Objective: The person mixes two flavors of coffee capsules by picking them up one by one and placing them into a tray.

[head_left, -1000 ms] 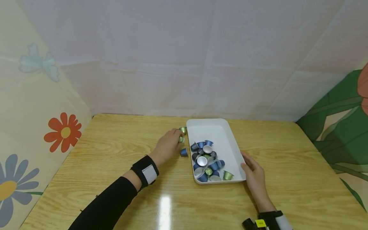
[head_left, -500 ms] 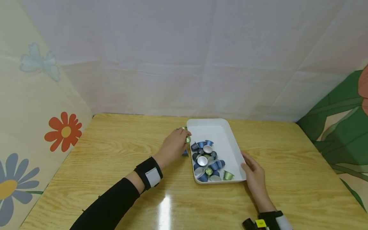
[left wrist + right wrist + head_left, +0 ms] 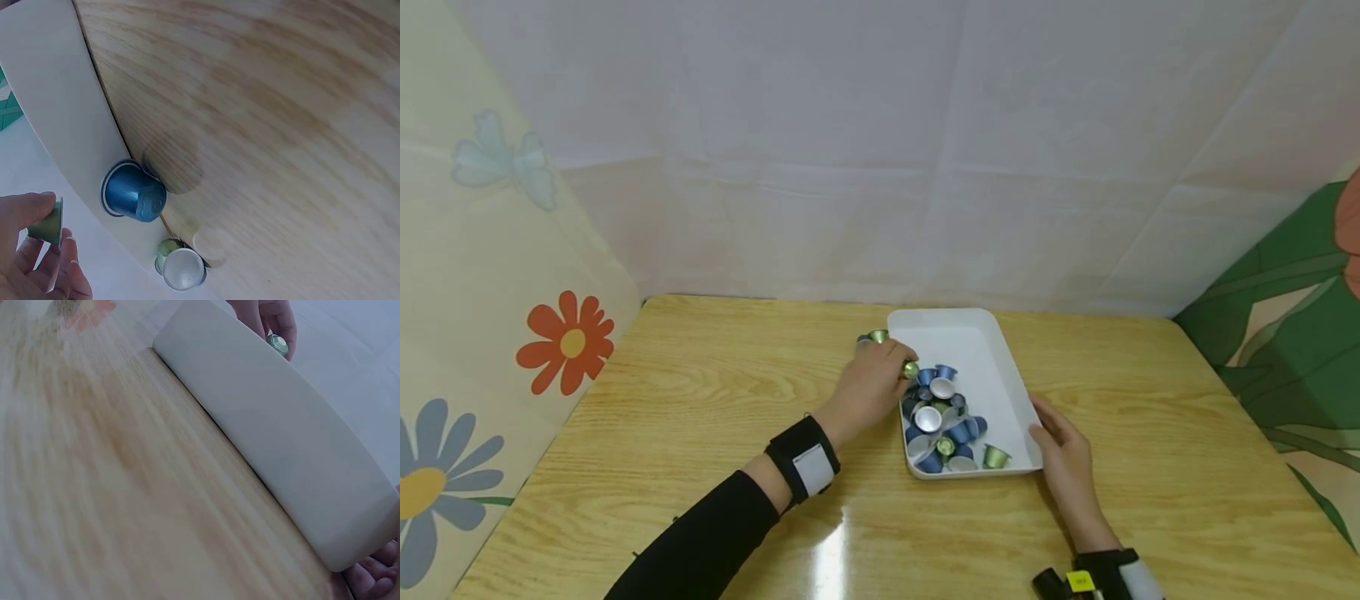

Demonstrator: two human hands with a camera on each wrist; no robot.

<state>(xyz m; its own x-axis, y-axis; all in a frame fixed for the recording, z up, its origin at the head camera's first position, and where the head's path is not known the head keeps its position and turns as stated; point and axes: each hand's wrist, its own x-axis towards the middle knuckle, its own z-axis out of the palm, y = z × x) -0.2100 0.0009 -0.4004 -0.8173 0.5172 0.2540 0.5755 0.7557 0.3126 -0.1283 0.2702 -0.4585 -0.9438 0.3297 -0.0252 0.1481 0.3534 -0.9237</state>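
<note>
A green coffee capsule (image 3: 47, 225) is pinched between the thumb and fingers of my left hand (image 3: 867, 385). In the head view this hand reaches over the left wall of a white tray (image 3: 958, 333), with the capsule just inside the rim. My right hand (image 3: 1065, 458) grips the tray at its lower right corner, thumb at the rim; its curled fingers (image 3: 378, 572) show under the corner in the right wrist view. Several blue, dark, green and silver-lidded capsules (image 3: 928, 419) lie heaped in the near left part of the tray.
Outside the tray's left wall, a blue capsule (image 3: 134, 194) lies against it on the wooden table (image 3: 737, 375). Near it are a green capsule (image 3: 167, 247) and one showing its silver lid (image 3: 184, 270). A white cloth backdrop (image 3: 880, 150) rises behind the table.
My left hand has lifted the green capsule from beside the tray and moved right with it, over the tray's left rim. The right hand and the tray have stayed in place.
</note>
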